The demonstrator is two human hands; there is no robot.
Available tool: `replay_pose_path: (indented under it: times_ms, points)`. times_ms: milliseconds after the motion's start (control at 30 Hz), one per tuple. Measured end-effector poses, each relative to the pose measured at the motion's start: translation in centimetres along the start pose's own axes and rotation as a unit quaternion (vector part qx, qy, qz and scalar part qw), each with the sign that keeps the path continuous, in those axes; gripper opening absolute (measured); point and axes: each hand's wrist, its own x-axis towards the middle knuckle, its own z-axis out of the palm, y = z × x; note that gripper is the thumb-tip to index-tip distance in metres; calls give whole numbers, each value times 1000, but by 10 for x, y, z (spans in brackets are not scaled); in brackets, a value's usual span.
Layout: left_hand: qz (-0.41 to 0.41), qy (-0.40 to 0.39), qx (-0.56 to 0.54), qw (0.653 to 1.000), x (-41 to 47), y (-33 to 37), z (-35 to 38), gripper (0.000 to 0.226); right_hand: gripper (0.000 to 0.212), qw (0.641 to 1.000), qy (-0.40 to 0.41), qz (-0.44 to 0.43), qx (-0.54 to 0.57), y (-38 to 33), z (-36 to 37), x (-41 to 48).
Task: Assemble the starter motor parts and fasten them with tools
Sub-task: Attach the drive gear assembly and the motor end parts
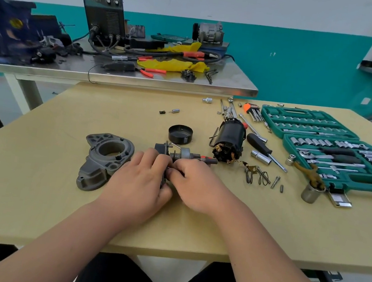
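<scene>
At a workshop table (192, 225), a person's left hand (141, 178) and right hand (194, 185) meet, fingers curled and pinching a small dark part (164, 179) at the near end of the starter shaft (184, 155). The grey housing (103, 160) lies just left; the motor body (229, 138) and socket set (336, 150) lie to the right.

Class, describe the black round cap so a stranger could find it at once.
Start at the tan worktable. Between the grey cast housing and the black motor body sits the cap. It alone is a shallow, open-topped black cup.
</scene>
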Motion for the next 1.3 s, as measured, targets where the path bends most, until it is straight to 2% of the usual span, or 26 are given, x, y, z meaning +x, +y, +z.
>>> replay_pose_path:
  times_ms: [167, 233, 400, 467, 533, 733, 933, 1033, 1133, 1300]
  points:
    - [3, 0, -17, 1000, 5, -2, 3, 62, 24, 999, 22, -17, -35, 1, 0, -2]
    - [6, 4, -24, 1000, 7, -2, 3, 57, 27, 999, 32, -9, -4, 1, -1, -3]
    - [9, -16, -24, 1000, 7, 0, -2, 67, 20, 993, 33, 11, 110, 3, -2, -1]
    - [3, -26, -25, 999, 8, 0, -3, 63, 20, 991, 30, 10, 128, 4, -3, 0]
    - [3, -31, -32, 999, 9, -2, -2, 48, 17, 993, 32, 2, 112, 4, -3, 1]
    - [15, -44, -40, 998, 11, -4, -2, 48, 9, 999, 36, -39, -8, 5, -4, 2]
    - [10, -67, -44, 997, 18, -1, -6, 49, 13, 997, 46, -27, 61, 11, -5, 1]
    - [17, -80, -19, 996, 24, 3, -10, 47, 12, 997, 38, -19, 59, 14, -5, 0]
    - [19, -87, 24, 996, 27, 7, -13, 46, 19, 998, 36, -11, 50, 17, -3, -2]
    - [-3, -76, -31, 997, 20, 2, -10, 45, 25, 998, 46, -11, 32, 14, 1, 1]
